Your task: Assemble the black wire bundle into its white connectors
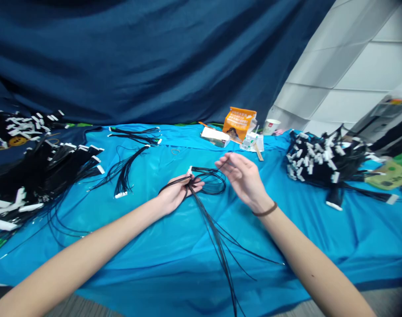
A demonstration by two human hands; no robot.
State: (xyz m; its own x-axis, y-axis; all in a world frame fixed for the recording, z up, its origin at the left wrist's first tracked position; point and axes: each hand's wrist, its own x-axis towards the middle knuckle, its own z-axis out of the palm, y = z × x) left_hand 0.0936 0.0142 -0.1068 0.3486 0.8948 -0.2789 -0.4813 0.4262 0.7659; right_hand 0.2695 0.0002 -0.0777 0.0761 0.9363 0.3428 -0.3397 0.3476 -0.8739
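My left hand is closed around a bundle of thin black wires with a white connector at its end. The wires form a loop near my fingers and trail down toward the table's near edge. My right hand hovers just right of the loop, fingers apart and slightly curled, a thin wire seemingly at its fingertips. A brown band sits on my right wrist.
A blue cloth covers the table. Heaps of black wire harnesses with white connectors lie at left and right. Smaller bundles lie at the middle back. An orange packet, small boxes and a paper cup stand at the back.
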